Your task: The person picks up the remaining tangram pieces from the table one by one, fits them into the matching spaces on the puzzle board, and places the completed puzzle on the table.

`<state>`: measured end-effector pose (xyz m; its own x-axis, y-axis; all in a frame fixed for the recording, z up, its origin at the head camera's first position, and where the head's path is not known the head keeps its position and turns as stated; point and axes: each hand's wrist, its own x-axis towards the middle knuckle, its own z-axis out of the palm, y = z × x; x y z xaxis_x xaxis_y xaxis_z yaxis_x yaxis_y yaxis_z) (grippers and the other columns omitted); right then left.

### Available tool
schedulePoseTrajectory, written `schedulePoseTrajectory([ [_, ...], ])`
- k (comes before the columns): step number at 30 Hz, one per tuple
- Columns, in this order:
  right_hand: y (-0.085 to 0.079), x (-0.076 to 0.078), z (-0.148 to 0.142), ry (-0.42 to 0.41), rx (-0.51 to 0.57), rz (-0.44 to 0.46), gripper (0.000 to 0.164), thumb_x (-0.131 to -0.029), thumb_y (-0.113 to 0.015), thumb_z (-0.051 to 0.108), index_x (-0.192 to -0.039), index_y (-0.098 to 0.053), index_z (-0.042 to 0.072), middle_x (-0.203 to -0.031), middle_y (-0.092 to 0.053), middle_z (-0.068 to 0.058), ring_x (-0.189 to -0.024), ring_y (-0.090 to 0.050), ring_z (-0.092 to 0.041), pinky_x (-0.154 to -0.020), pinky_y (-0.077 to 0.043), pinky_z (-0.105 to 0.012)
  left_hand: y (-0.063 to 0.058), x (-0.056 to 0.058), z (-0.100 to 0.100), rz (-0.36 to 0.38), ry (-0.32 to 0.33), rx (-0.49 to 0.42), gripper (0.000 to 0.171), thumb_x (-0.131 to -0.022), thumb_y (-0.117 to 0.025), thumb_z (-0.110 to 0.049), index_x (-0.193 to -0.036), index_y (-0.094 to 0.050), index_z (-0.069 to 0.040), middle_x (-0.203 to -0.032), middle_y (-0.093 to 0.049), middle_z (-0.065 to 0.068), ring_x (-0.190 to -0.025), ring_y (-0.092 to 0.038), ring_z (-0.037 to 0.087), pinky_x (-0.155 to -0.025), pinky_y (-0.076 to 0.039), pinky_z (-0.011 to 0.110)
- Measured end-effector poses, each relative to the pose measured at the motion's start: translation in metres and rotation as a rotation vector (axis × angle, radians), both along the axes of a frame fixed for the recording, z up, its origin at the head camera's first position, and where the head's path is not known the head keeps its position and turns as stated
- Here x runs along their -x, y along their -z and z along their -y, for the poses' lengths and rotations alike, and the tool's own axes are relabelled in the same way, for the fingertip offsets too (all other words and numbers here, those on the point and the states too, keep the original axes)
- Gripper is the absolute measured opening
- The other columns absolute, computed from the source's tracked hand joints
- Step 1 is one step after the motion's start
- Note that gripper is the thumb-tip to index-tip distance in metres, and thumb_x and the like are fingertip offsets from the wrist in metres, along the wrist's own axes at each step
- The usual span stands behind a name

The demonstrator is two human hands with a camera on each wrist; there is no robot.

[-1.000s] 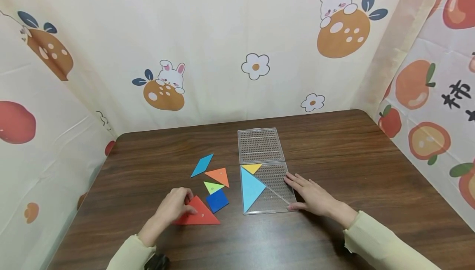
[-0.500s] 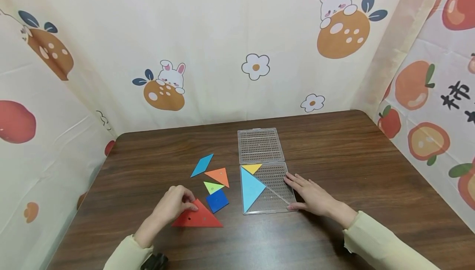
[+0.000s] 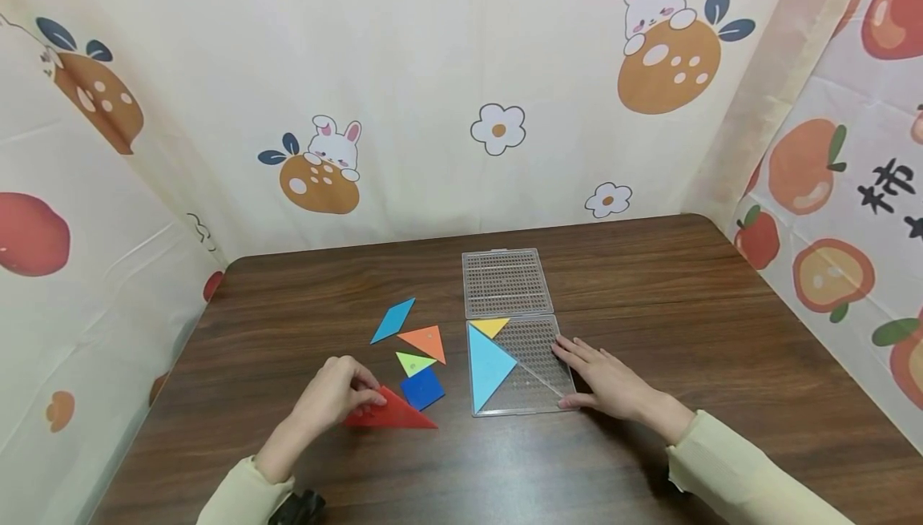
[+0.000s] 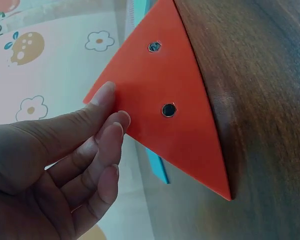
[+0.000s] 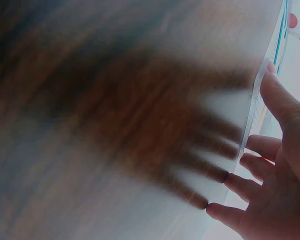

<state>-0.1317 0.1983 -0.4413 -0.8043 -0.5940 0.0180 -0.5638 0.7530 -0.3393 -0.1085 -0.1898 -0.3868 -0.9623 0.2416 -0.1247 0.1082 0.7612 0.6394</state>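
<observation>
My left hand [image 3: 333, 393] pinches a red triangular tangram piece [image 4: 170, 80] near one corner, between thumb and fingertips. In the left wrist view two round magnets show on the face of the piece. It is tilted up, its long edge right at the table. My right hand [image 3: 609, 381] lies with spread fingers along the right edge of a clear plastic tangram case [image 3: 537, 353]. Inside the near half of that case are a large light blue triangle [image 3: 490, 369] and a small yellow triangle [image 3: 490, 327], separated by a thin diagonal ridge from the lower right.
Left of the case lie a blue square [image 3: 422, 389], a lime green triangle [image 3: 414, 364], an orange triangle [image 3: 427, 342] and a blue parallelogram [image 3: 393, 321]. The case's perforated far half [image 3: 506, 283] lies unfolded behind. Printed curtains [image 3: 433, 172] surround the brown wooden table [image 3: 634, 284].
The red triangle has been tipped up from lying nearly flat, and now looks narrower in the head view. My left hand has shifted slightly up and left. The right hand stays put.
</observation>
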Motion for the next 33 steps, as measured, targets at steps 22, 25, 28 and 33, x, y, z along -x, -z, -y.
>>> schedulePoseTrajectory([
  [22,0.000,0.001,0.000,-0.003,0.005,0.003,0.074,-0.077,-0.064,0.041,-0.132,-0.038,-0.001,-0.137,-0.032,-0.020,-0.122,-0.031,-0.040,-0.088,-0.029,-0.061,0.002,0.007,0.010,-0.232,0.150,-0.014,0.006,-0.071,-0.073,-0.015,-0.075,-0.071,-0.011,-0.069,-0.065,-0.008,-0.057,-0.052,0.001,-0.051,-0.044,0.019],
  [25,0.000,0.001,0.000,-0.002,0.008,0.007,0.074,-0.077,-0.064,0.042,-0.132,-0.038,-0.001,-0.137,-0.032,-0.020,-0.122,-0.031,-0.040,-0.088,-0.029,-0.061,0.005,0.009,0.015,-0.233,0.186,-0.056,0.009,-0.072,-0.072,-0.016,-0.078,-0.071,-0.009,-0.072,-0.066,-0.007,-0.061,-0.055,0.001,-0.055,-0.046,0.020],
  [28,0.000,0.001,0.000,-0.001,0.012,0.009,0.074,-0.077,-0.064,0.042,-0.132,-0.038,-0.001,-0.137,-0.032,-0.020,-0.122,-0.031,-0.040,-0.088,-0.029,-0.061,0.008,0.011,0.021,-0.226,0.214,-0.090,0.011,-0.073,-0.071,-0.016,-0.080,-0.071,-0.008,-0.075,-0.066,-0.005,-0.063,-0.057,0.002,-0.056,-0.047,0.021],
  [33,0.000,0.000,0.000,-0.001,0.015,0.010,0.075,-0.077,-0.063,0.043,-0.132,-0.038,-0.001,-0.137,-0.032,-0.020,-0.122,-0.030,-0.041,-0.088,-0.029,-0.061,0.013,0.013,0.032,-0.185,0.244,-0.112,0.013,-0.072,-0.071,-0.011,-0.085,-0.071,-0.006,-0.079,-0.067,-0.001,-0.067,-0.059,0.003,-0.060,-0.049,0.021],
])
